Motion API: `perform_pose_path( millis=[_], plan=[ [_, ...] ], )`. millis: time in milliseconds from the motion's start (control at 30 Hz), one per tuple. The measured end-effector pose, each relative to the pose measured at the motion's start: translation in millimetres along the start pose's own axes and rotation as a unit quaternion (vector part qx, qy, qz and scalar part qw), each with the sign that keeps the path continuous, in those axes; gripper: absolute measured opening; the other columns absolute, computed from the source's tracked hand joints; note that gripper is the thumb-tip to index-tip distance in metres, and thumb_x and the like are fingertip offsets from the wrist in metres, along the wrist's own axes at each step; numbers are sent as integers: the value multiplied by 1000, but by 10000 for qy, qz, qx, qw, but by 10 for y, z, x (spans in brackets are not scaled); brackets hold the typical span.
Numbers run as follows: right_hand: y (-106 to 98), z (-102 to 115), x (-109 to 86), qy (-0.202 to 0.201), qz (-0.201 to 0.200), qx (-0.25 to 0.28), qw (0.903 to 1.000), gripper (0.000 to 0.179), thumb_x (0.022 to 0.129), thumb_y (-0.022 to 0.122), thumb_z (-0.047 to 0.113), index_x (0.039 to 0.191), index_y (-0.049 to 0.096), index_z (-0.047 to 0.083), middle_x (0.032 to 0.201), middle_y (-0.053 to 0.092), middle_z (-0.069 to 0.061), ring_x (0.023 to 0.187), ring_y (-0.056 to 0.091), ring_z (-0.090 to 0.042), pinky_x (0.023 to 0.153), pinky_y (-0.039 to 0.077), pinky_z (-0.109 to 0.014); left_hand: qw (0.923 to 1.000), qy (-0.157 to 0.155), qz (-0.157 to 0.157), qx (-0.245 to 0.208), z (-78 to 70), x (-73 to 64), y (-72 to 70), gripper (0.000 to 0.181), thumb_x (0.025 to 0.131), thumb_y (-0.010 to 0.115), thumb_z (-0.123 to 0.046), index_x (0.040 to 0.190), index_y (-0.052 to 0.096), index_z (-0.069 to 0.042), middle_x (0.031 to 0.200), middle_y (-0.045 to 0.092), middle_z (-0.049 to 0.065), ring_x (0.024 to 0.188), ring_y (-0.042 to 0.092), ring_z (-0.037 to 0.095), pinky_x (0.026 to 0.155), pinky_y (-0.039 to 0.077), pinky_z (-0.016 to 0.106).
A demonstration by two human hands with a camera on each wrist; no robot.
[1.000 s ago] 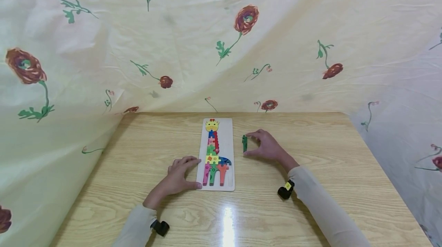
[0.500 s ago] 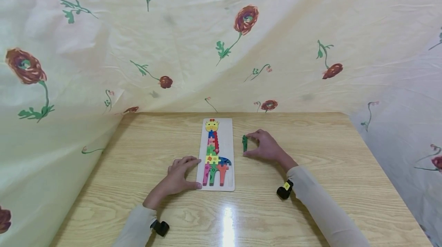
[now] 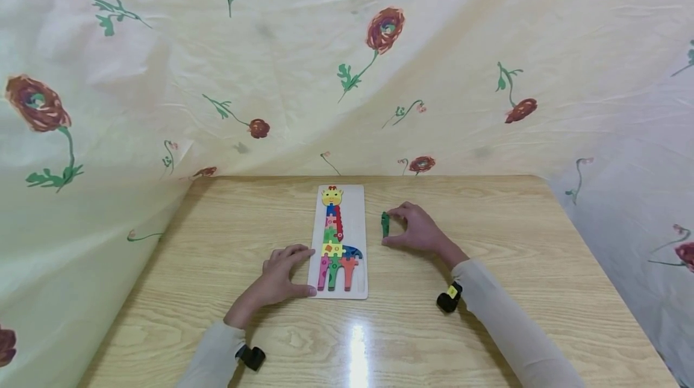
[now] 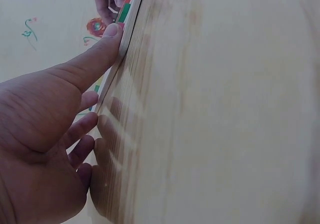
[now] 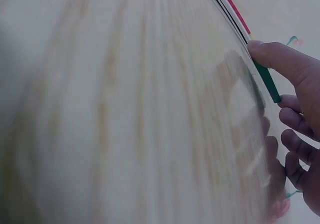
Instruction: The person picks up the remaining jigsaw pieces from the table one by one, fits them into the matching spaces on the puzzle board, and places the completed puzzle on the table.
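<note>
A white puzzle board (image 3: 355, 213) lies upright before me on the table, bearing a giraffe puzzle (image 3: 333, 249) of coloured pieces with a yellow head at the far end. My left hand (image 3: 279, 273) rests at the board's left side. Its thumb touches the near left corner and its fingertips the left edge, as the left wrist view also shows. Right of the board, my right hand (image 3: 416, 230) pinches a narrow green puzzle piece (image 3: 385, 225) between thumb and forefinger, one at each end. In the right wrist view the green piece (image 5: 267, 82) appears low over the table.
A wood-grain table (image 3: 260, 213) spreads around the board. Behind it and along both sides hangs a cream cloth (image 3: 303, 75) with a flower print. Black wrist cameras sit on both sleeves, and a bright reflection shows on the near tabletop.
</note>
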State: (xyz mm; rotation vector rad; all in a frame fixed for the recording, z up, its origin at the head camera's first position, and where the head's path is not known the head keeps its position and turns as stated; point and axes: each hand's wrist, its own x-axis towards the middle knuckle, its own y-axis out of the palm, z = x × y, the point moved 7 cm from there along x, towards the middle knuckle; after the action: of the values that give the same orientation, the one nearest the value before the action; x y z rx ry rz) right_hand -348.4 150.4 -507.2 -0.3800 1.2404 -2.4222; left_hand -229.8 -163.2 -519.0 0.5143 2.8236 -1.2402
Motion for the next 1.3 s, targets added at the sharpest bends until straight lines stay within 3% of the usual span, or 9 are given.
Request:
perform_pose_path(
  millis=[200,433,567,1000,1300],
  plan=[
    [-25,7,-52,10,-52,68,10000,78,74,89,51,133,67,6,120,62,-11,108,58,-27,95,49,-49,10000,10,9,-9,-9,0,1,82,77,90,-42,149,55,-25,155,44,2,134,30,30,106,25,55],
    [-44,57,-140,-46,-172,-17,9998,77,74,89,51,133,67,7,113,62,-5,95,55,-20,81,48,-38,10000,41,3,13,-7,-4,2,82,76,90,-43,149,55,-24,155,44,2,134,31,30,106,26,56],
    [-78,118,-190,-166,-277,-17,9995,77,73,90,50,132,67,6,112,63,-6,96,57,-21,81,49,-38,10000,20,5,49,7,-3,9,82,77,89,-44,149,55,-25,155,44,2,133,31,30,107,26,56],
    [-166,470,-362,-365,-480,142,9981,75,71,92,47,131,68,8,114,64,-11,102,61,-29,82,52,-42,10000,-56,22,68,8,-15,1,81,77,90,-42,149,54,-26,156,43,1,135,31,30,109,25,56],
    [-119,617,-462,-352,-402,124,9985,73,70,94,45,130,69,11,115,63,-8,100,59,-25,80,51,-38,10000,22,-4,37,8,-5,1,82,77,89,-42,149,54,-26,156,43,1,136,30,30,107,24,56]
  ],
)
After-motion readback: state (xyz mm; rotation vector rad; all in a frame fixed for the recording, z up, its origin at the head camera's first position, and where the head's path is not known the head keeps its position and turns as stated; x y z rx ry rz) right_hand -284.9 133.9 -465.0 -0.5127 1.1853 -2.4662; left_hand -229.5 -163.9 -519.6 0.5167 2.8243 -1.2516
